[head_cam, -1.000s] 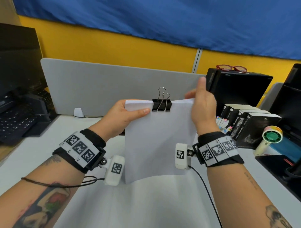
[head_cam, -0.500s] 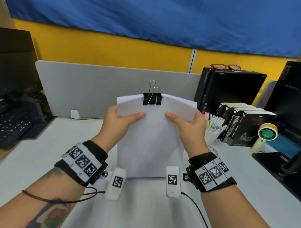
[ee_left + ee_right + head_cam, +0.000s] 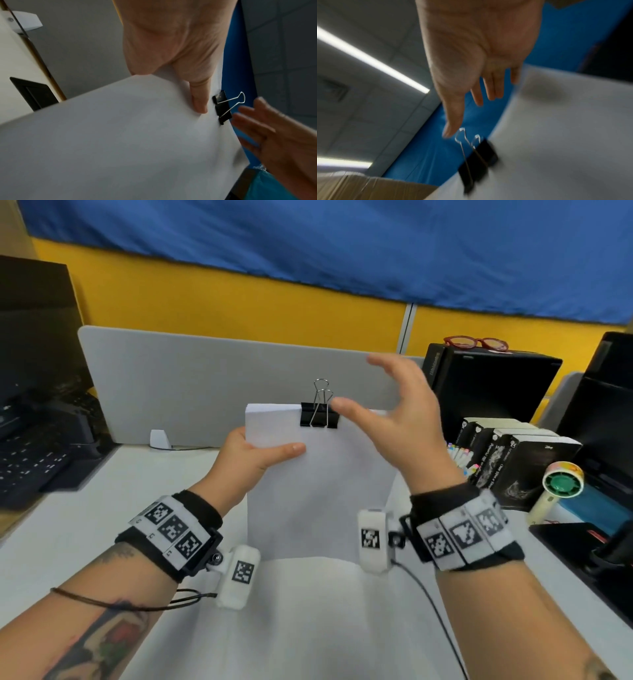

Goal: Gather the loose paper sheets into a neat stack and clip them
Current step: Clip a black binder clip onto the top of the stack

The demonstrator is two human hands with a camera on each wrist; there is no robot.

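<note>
A white paper stack stands upright above the desk, and a black binder clip with its wire handles raised bites its top edge. My left hand pinches the stack's upper left part, thumb on the front. The left wrist view shows that thumb on the paper stack just beside the binder clip. My right hand hovers open at the stack's upper right, fingers spread, holding nothing. In the blurred right wrist view its thumb points near the binder clip on the paper stack.
A grey divider panel stands behind the sheets. Black boxes with red glasses on top, dark book boxes and a small hand fan crowd the right. A keyboard lies at the left.
My right hand has let go of the stack's right edge and lifted away with fingers spread. The left hand keeps its hold, and the stack hangs flatter.
</note>
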